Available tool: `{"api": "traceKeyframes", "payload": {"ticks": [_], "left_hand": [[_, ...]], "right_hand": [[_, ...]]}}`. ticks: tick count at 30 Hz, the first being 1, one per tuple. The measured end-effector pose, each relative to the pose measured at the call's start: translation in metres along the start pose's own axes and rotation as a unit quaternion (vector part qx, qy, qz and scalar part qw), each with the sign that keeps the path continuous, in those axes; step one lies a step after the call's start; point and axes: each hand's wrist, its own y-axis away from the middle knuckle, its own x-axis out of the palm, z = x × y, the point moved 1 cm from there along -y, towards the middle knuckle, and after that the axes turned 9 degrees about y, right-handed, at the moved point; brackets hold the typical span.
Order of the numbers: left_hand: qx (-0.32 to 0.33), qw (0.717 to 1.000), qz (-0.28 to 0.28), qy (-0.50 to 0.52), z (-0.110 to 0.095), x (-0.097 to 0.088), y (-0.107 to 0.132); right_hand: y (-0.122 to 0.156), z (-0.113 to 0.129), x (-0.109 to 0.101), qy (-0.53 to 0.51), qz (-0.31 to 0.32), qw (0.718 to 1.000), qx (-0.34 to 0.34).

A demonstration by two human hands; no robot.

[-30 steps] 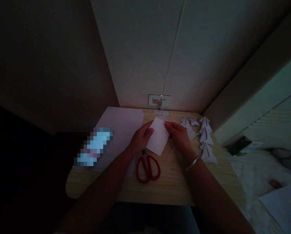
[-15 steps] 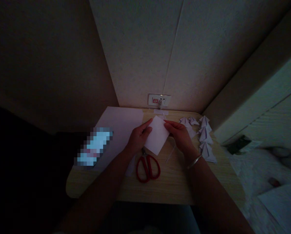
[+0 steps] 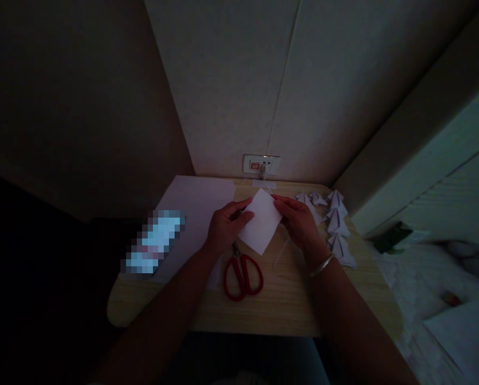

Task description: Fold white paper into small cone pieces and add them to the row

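Observation:
A small white piece of paper [image 3: 260, 223], turned like a diamond, is held up above the table between both hands. My left hand [image 3: 228, 224] pinches its left edge with thumb and fingers. On the opposite side, my right hand [image 3: 297, 216] grips the upper right edge; a bracelet circles that wrist. Red-handled scissors [image 3: 243, 275] lie just below the paper, their blades partly hidden. Folded white paper pieces [image 3: 339, 222] stand in a row to the right of my right hand, with smaller folded ones [image 3: 318, 199] beside them.
Large white sheets [image 3: 199, 200] cover the left part of the wooden table [image 3: 279, 315]. A phone with a lit, blurred screen [image 3: 154, 243] rests there. Behind is a wall socket [image 3: 261, 164] with a plug. More paper [image 3: 464, 337] lies on the bedding at right.
The paper has shifted very slightly to the right along with my right hand. Both hands keep their hold; the scissors and folded pieces stay where they were.

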Motion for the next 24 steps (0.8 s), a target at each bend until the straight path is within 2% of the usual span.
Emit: {"api": "traceKeyframes", "payload": {"ticks": [4,11,13,18,21,24], "left_hand": [[0.017,0.999,-0.01,-0.025,0.002,-0.0021,-0.0009],[0.106,0.987,0.025,-0.12,0.0007,-0.0002,0.0005],[0.09,0.988,0.023,-0.121,0.0014,0.0005,0.0012],[-0.004,0.998,0.01,-0.069,0.0073,0.0013,0.0009],[-0.01,0.998,0.0,-0.064,0.0081,0.0007,-0.0001],[-0.003,0.997,0.013,-0.072,0.0072,0.0006,-0.0001]], "right_hand": [[-0.0007,0.0011,-0.0042,0.043,-0.008,0.999,-0.02],[0.0022,0.0036,-0.0016,0.105,0.042,0.993,-0.039],[0.0023,0.003,-0.001,0.101,0.034,0.993,-0.041],[0.0032,0.0029,0.0007,0.104,0.032,0.993,-0.041],[0.0047,0.0045,0.0023,0.11,0.039,0.992,-0.037],[0.0054,0.0051,0.0026,0.113,0.048,0.992,-0.034]]}}
